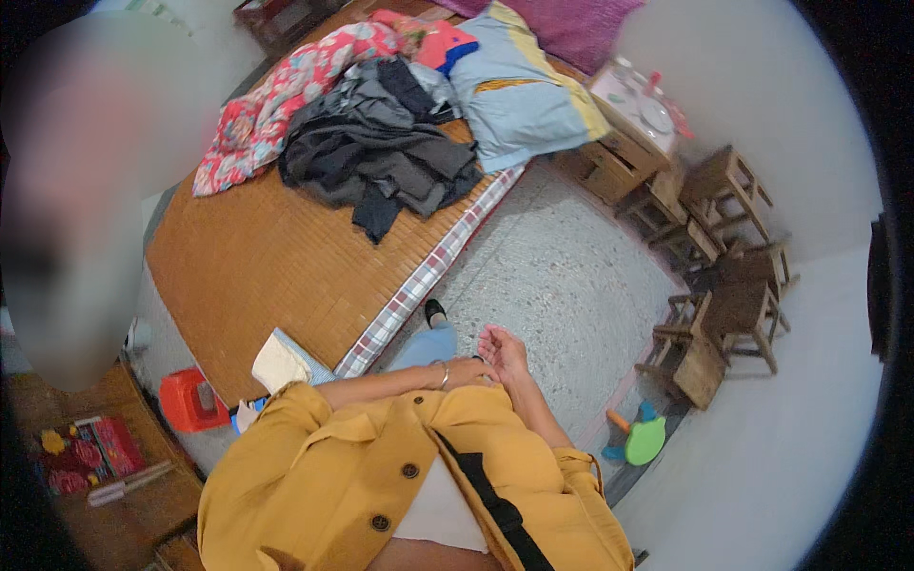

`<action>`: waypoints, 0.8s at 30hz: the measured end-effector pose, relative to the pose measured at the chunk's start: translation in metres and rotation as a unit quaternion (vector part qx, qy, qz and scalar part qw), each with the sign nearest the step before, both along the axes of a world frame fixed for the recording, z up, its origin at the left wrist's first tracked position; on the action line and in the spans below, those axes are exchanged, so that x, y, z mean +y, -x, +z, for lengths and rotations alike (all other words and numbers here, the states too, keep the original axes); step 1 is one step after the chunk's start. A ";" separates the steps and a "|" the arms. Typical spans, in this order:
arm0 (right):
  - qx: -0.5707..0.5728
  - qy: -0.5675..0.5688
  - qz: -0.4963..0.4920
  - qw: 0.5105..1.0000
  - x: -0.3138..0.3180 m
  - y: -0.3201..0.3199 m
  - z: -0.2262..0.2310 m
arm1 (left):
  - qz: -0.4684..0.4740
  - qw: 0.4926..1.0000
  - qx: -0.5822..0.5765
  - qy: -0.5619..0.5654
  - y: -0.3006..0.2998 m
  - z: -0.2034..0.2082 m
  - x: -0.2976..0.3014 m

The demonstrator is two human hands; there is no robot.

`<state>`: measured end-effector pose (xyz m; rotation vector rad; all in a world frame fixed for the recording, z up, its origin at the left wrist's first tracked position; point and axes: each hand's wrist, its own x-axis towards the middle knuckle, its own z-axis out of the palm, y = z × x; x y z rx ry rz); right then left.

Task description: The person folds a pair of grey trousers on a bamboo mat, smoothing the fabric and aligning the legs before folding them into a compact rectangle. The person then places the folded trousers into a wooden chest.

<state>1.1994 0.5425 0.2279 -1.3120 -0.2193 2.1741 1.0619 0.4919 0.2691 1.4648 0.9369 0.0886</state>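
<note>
The left hand (466,372) is sitting at the right hand's (505,352) wrist, its grip hidden; the right fingers are curling loosely (on what, if anything, I cannot tell). The bed (257,257) is standing nearby, bearing 1 heap of dark clothes (381,152).

A: Mat'ls near L hand (465,372)?
B: Bracelet (445,374) on its wrist: shiny metal. Jacket (305,457) just below: matt cloth, smooth btns (409,470).
A: Fwd-left of it?
B: Bed mat (257,276), slatted, looks like bamboo, slight sheen. Clothes heap (381,152) beyond: soft matt cloth.
A: R hand (505,354) side?
B: Floor (562,257) past it: speckled, stone-like. Stools (747,309) well to R: dull wood. Green paddle (645,442), lower R: smooth plastic, approx.
</note>
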 end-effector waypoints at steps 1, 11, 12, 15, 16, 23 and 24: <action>-0.006 0.001 0.004 1.000 0.013 0.007 0.001 | -0.002 1.000 0.002 0.004 0.005 0.005 0.019; -0.041 -0.033 0.058 0.997 0.139 0.078 -0.004 | 0.071 0.997 0.007 -0.013 0.091 0.021 0.111; -0.056 -0.032 0.071 0.995 0.151 0.090 0.001 | 0.079 0.997 0.013 -0.007 0.100 0.025 0.121; -0.032 -0.024 0.115 0.993 0.175 0.120 -0.007 | 0.116 0.992 0.050 0.025 0.121 0.045 0.143; -0.021 -0.010 0.134 0.991 0.187 0.132 -0.010 | 0.140 0.989 0.040 0.032 0.128 0.045 0.150; -0.004 -0.033 0.278 0.960 0.297 0.227 -0.025 | 0.379 0.921 -0.068 0.049 0.170 0.021 0.180; -0.004 -0.032 0.295 0.955 0.315 0.244 -0.023 | 0.442 0.889 -0.102 0.069 0.173 0.021 0.185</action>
